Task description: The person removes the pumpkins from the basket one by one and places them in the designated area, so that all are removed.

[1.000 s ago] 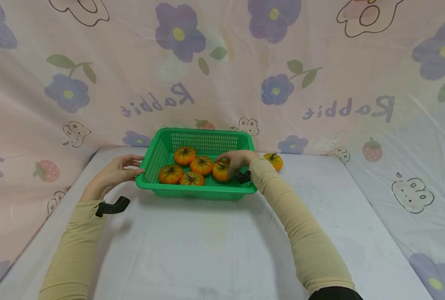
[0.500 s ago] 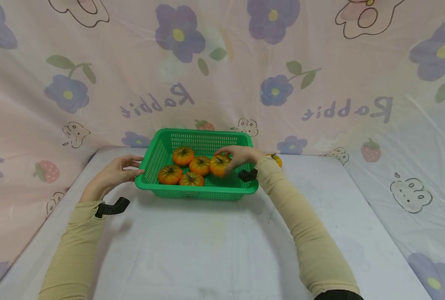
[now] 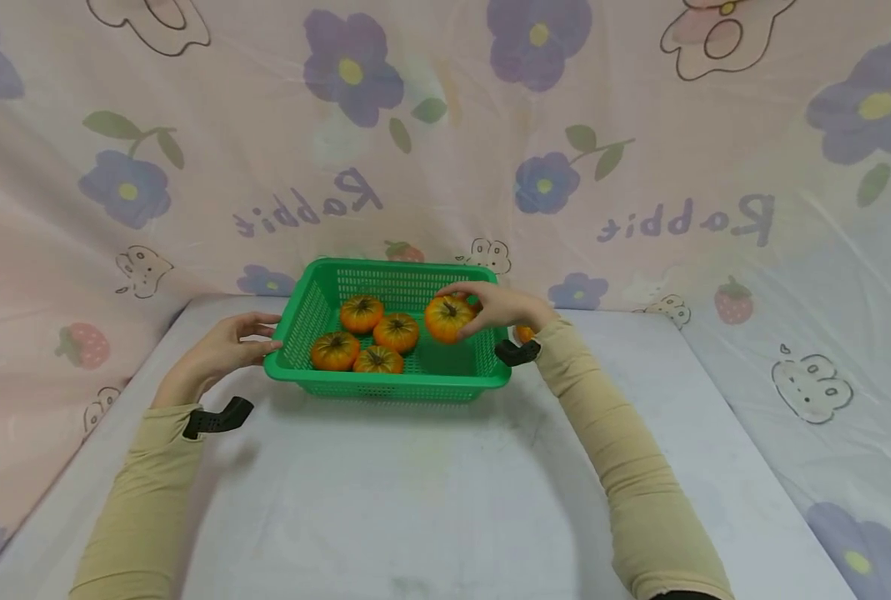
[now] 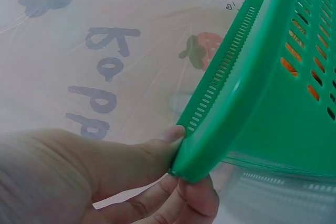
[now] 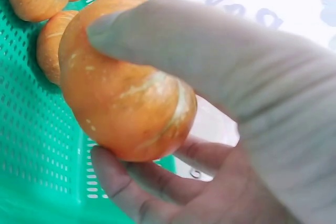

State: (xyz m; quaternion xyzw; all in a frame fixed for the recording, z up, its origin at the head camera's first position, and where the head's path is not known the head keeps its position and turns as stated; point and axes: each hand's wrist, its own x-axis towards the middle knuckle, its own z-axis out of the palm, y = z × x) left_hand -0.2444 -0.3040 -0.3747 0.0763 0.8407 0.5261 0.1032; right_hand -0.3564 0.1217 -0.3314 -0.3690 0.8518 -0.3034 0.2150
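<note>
A flat white tabletop meets a pale pink sheet printed with purple flowers, which rises behind and at both sides (its "Rabbit" lettering runs mirrored). Near the back stands a rectangular green perforated plastic basket, its rim pinched at the left end by the left hand. The right hand holds a round, ribbed orange pumpkin raised over the basket's right half. Four similar orange pumpkins sit inside, toward the left; another, seemingly on the tabletop, is an orange shape mostly hidden by the right wrist.
</note>
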